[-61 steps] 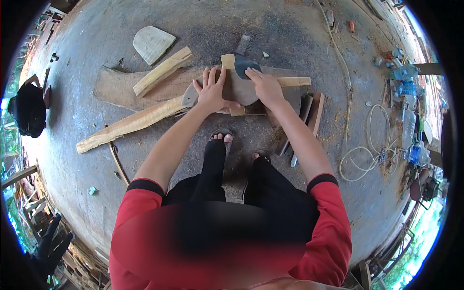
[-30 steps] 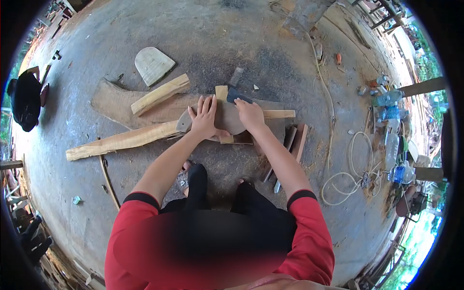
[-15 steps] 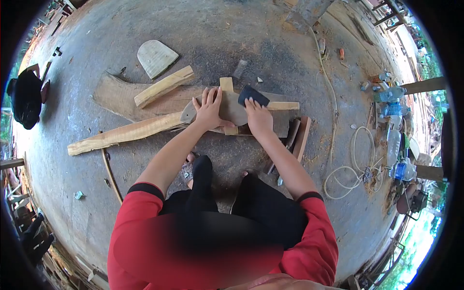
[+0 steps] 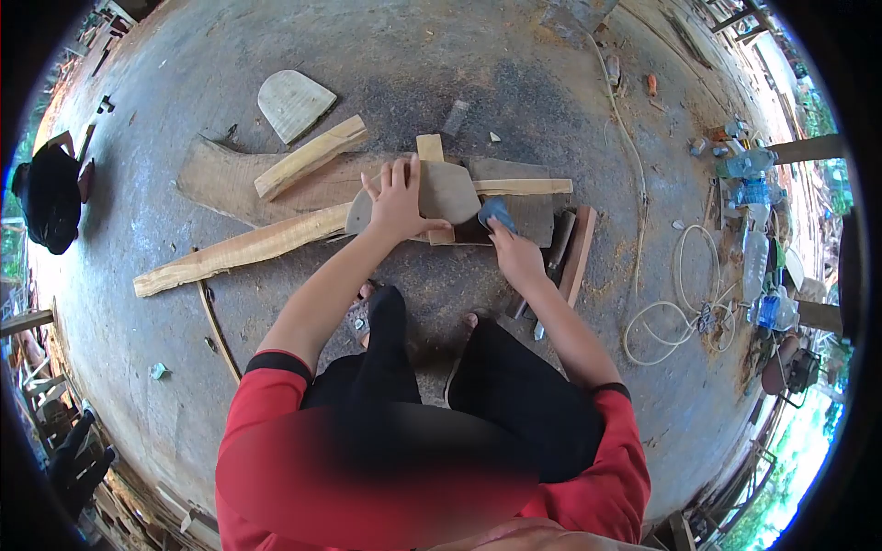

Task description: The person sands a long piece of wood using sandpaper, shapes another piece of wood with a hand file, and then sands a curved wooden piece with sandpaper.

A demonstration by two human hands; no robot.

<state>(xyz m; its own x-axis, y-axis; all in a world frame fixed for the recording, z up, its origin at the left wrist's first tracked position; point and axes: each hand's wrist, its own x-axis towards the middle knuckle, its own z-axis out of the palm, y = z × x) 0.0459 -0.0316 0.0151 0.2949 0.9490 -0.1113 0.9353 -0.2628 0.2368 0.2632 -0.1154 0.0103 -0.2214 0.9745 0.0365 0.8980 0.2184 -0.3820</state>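
My left hand (image 4: pixel 397 202) lies on a smooth wooden board with rounded ends (image 4: pixel 449 191), fingers spread across its top and thumb stretched along its near edge. A small hole shows near the board's left end. In my right hand (image 4: pixel 519 253) is a folded piece of dark sandpaper (image 4: pixel 497 212), pinched by the fingers at the board's right near corner; whether it touches the edge I cannot tell. Under the board run a long pale wood strip (image 4: pixel 248 248) and a short crosswise slat (image 4: pixel 429 146), over a wide rough plank (image 4: pixel 216 184).
A rounded wood piece (image 4: pixel 296 106) and a short beam (image 4: pixel 310 156) lie at the far left. Right of my hand are a reddish wood bar (image 4: pixel 577 257) and a dark tube. Further right are a coiled pale hose (image 4: pixel 661 340) and several plastic bottles (image 4: pixel 746 165).
My right hand has moved right and towards me, taking the sandpaper from the board's top to its right near corner. The sandpaper is now tilted. My left hand stays on the board.
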